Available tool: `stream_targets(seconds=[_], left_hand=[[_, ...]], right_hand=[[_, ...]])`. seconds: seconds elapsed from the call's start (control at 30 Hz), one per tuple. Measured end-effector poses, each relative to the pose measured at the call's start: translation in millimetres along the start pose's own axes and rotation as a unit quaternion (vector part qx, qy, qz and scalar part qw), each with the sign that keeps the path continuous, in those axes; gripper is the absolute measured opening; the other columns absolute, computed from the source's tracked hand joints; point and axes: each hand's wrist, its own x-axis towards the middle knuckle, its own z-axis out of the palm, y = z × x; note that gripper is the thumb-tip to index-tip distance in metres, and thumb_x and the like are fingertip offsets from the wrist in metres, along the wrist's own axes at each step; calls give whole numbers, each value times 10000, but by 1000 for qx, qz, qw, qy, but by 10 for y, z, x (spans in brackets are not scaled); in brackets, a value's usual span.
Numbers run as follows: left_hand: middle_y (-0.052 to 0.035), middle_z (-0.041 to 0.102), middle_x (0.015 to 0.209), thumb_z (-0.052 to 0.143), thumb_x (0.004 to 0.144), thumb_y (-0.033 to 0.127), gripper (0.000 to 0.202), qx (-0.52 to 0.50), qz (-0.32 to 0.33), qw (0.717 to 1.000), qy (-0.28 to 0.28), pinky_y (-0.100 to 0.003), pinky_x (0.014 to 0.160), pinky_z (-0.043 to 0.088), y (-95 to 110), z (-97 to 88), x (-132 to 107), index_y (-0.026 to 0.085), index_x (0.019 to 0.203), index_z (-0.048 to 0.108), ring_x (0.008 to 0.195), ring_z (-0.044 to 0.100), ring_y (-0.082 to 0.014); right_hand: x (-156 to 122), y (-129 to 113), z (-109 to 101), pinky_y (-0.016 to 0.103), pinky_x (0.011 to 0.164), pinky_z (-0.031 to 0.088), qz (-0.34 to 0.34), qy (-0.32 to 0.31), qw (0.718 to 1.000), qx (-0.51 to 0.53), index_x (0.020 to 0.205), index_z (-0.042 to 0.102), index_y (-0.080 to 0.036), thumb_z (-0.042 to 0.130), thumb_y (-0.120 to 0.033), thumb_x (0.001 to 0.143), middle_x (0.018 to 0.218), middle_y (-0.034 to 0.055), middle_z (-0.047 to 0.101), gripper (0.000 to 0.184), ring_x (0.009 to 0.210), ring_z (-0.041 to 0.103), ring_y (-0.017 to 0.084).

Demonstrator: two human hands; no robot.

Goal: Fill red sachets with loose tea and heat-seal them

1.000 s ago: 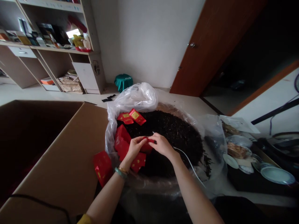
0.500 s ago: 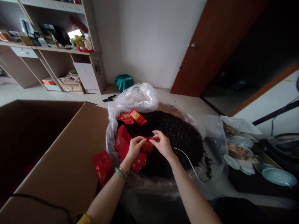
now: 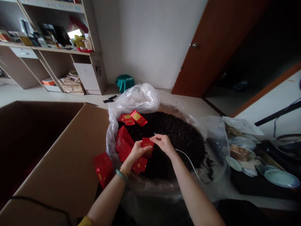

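My left hand (image 3: 138, 151) grips a small red packet (image 3: 146, 142) with gold lettering, thumb across its front. My right hand (image 3: 164, 143) is closed in a pinch at the packet's upper right corner. A small whitish bit shows at those fingertips, too small to name. Beneath both hands spreads a heap of dark loose tea leaves (image 3: 178, 131) in a clear plastic bag (image 3: 143, 95). More red packets (image 3: 138, 117) with gold labels lie on the heap's far left. Larger red pouches (image 3: 123, 141) rest near my left hand.
A big open cardboard box (image 3: 77, 150) stands at the left, with another red pouch (image 3: 103, 169) beside it. A white cord (image 3: 191, 163) crosses the bag's right side. Dishes (image 3: 281, 176) and a clear tub (image 3: 242, 149) sit at the right. Behind are shelves (image 3: 63, 51) and a green-covered bin (image 3: 125, 83).
The packet has turned upright, its lettered front now showing. My left hand has shifted its hold to the packet's side, and my right fingers have moved slightly down at its corner.
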Motion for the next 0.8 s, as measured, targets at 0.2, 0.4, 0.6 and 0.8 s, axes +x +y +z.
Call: stream_targets(seconds=[0.2,0.4,0.6,0.8], left_hand=[[-92,737,764,856,500,400,481,-52,-14,998,27,-295,678,529,11,0,7,82,831,712,667,687,-202],[-103,740,767,856,504,396,488,-76,-21,997,26,-299,663,542,30,-5,6,82,850,715,684,697,-220],[-94,738,766,864,484,398,497,-86,-31,996,24,-287,659,527,41,-10,22,84,842,720,665,687,-204],[-71,729,710,876,450,386,486,-67,-34,997,12,-271,648,508,33,-8,22,86,799,719,614,664,-174]], right_hand=[[85,321,-102,372,873,451,15,43,957,-285,1181,616,-183,594,-286,796,1128,127,641,399,1040,583,261],[62,532,-22,368,848,445,87,-51,872,-478,1338,467,-196,650,-253,766,1208,147,560,603,1050,572,287],[155,475,-283,354,880,473,28,28,951,-307,1229,584,-215,689,-298,745,1133,98,621,502,1018,610,251],[201,-139,-434,337,887,472,-100,-89,975,-180,1171,633,-226,752,-384,692,1101,65,656,519,1013,617,224]])
